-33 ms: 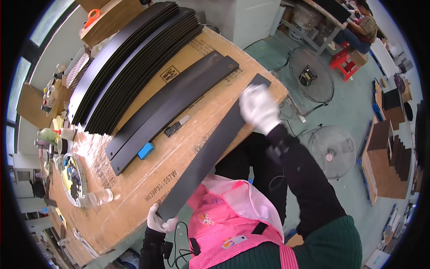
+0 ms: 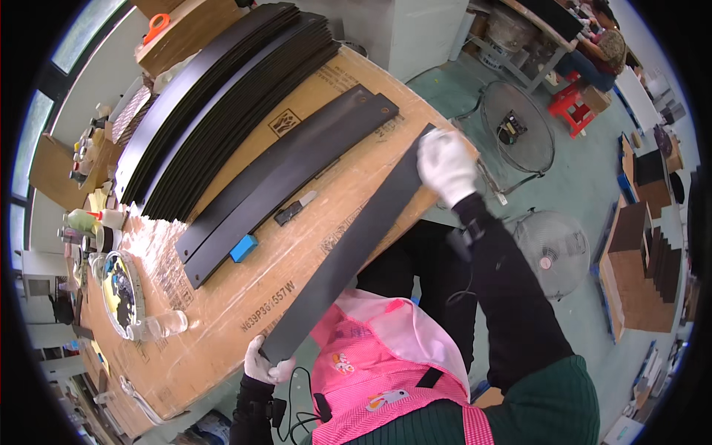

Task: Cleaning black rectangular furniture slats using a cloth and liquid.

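Note:
A long dark grey panel (image 2: 348,248) lies slanting across the near edge of the cardboard-covered table. My left hand (image 2: 262,362), in a white glove, grips its lower left end. At the far right end is my white-gloved right hand (image 2: 447,167), closed against the panel's edge; whatever it may hold is hidden. Beyond lie two overlapping dark panels (image 2: 289,174) with holes at their ends. A blue block (image 2: 243,248) touches their near edge, and a small blade with a black handle (image 2: 291,213) rests beside them.
Tall stacks of dark curved panels (image 2: 222,111) fill the table's far left. A round tray (image 2: 122,293) and a clear cup (image 2: 169,324) stand at the left. Floor fans (image 2: 549,256) are on the right; a person (image 2: 604,52) sits farther back.
My right hand has moved right and slightly toward the far tip of the panel. My left hand and the panel stay about where they were.

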Action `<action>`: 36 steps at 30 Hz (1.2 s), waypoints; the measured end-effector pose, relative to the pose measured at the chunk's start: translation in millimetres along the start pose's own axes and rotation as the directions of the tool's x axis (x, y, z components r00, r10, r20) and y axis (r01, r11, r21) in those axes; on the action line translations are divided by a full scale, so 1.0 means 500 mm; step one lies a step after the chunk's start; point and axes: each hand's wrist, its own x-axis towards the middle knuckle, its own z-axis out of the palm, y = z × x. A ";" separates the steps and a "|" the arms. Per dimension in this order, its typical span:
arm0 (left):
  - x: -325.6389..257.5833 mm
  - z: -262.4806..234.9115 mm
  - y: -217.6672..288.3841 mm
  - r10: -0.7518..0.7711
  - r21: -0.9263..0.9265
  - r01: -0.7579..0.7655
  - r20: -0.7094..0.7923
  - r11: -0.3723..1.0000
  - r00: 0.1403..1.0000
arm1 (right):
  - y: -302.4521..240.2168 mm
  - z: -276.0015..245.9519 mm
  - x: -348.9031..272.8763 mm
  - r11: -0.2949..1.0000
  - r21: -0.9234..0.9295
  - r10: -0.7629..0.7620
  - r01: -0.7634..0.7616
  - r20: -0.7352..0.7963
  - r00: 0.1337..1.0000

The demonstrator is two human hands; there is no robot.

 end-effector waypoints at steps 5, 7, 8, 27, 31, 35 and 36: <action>0.009 -0.021 0.003 -0.131 -0.111 0.149 0.154 0.983 0.979 | 0.108 0.024 0.063 0.942 -0.319 0.081 -0.100 -0.072 0.994; 0.005 -0.018 0.001 -0.086 -0.042 0.091 0.108 0.995 0.990 | 0.042 0.033 0.012 0.954 -0.294 0.051 -0.064 -0.053 0.997; 0.008 -0.017 0.002 -0.091 -0.043 0.096 0.108 0.994 0.990 | 0.027 0.046 -0.031 0.986 -0.162 0.029 -0.037 -0.054 0.998; 0.019 -0.010 -0.001 0.031 0.030 -0.028 -0.094 0.999 0.995 | 0.083 -0.029 0.024 0.933 -0.340 -0.105 0.119 0.060 0.993; 0.019 -0.052 0.006 -0.091 -0.003 0.092 0.061 0.996 0.994 | 0.041 -0.056 0.010 0.891 -0.389 -0.181 0.235 0.170 0.969; 0.012 -0.039 0.007 -0.076 0.082 0.065 0.139 0.994 0.987 | -0.110 -0.093 -0.098 0.869 -0.131 -0.396 0.477 0.391 0.831; 0.009 -0.044 0.002 -0.036 0.100 0.028 0.083 0.995 0.996 | -0.111 -0.086 -0.104 0.859 -0.045 -0.446 0.509 0.420 0.790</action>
